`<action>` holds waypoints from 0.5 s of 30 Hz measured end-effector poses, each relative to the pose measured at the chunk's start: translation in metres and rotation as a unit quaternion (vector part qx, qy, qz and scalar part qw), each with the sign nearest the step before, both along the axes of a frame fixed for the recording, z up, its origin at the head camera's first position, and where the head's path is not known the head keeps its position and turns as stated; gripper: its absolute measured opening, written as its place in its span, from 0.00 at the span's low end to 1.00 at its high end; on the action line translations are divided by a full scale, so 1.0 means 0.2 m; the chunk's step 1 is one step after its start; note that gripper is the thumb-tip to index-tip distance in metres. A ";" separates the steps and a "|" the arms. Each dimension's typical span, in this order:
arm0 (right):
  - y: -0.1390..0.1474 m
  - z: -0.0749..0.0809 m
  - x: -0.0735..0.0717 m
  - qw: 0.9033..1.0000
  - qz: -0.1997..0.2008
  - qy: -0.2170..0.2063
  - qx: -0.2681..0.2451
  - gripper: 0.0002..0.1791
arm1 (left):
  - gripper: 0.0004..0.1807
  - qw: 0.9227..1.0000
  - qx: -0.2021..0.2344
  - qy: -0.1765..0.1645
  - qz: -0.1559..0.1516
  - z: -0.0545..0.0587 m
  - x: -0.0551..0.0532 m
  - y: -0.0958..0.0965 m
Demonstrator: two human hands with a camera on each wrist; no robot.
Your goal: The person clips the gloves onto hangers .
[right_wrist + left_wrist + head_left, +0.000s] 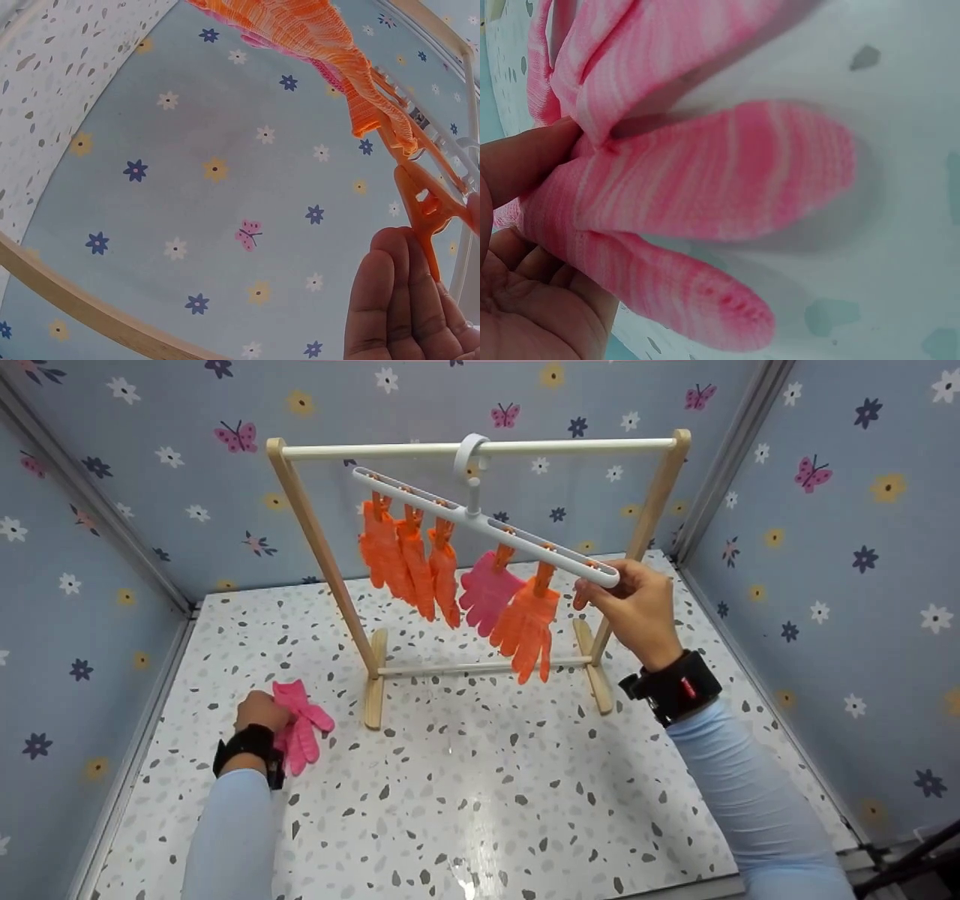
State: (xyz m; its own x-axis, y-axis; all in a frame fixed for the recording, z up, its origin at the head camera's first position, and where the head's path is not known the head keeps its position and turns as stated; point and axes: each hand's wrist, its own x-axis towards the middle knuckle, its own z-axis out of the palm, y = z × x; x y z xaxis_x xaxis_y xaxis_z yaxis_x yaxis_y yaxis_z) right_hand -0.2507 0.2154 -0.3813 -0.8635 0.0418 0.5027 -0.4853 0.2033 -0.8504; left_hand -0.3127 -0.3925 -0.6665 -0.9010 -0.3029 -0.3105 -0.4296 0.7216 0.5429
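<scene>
My left hand (259, 711) pinches a pink knitted glove (303, 729) on the speckled tabletop at the left. In the left wrist view, thumb and fingers hold its palm part, and the glove's fingers (727, 169) spread away. My right hand (643, 611) is at the right end of a white clip hanger (540, 545). Between its thumb and fingers it pinches an orange clip (429, 214), seen in the right wrist view. Several orange gloves (386, 547) and one pink glove (486, 591) hang from other clips. The orange glove (526, 622) hangs nearest the right hand.
A wooden rack (319, 551) with a white top bar (577, 446) stands on the speckled table (420, 787). The hanger's hook (469, 454) loops over that bar, and the hanger slants, right end nearer me. Flower-patterned panels (847, 555) enclose the table's back and sides.
</scene>
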 end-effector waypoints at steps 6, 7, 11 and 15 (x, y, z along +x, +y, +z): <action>0.00 0.00 0.01 1.000 -0.005 -0.008 0.000 0.10 | 0.21 1.000 0.013 0.017 -0.004 0.16 0.08 0.07; 0.00 0.00 0.01 1.000 -0.007 -0.008 0.000 0.10 | 0.21 1.000 0.014 0.020 -0.006 0.19 0.09 0.08; 0.00 0.00 0.01 1.000 -0.013 -0.007 0.004 0.10 | 0.18 0.999 0.032 0.036 -0.006 0.36 0.17 0.17; -0.01 0.00 0.01 1.000 -0.009 -0.007 0.002 0.11 | 0.14 0.998 0.037 0.058 -0.014 0.48 0.22 0.23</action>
State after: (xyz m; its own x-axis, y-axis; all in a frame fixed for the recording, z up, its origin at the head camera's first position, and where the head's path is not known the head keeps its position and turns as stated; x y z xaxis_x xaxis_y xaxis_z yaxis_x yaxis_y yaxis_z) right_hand -0.2493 0.2142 -0.3816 -0.8698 0.0555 0.4903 -0.4689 0.2165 -0.8563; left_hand -0.2683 -0.3470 -0.5710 -0.9398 -0.2577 -0.2243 -0.3415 0.6876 0.6407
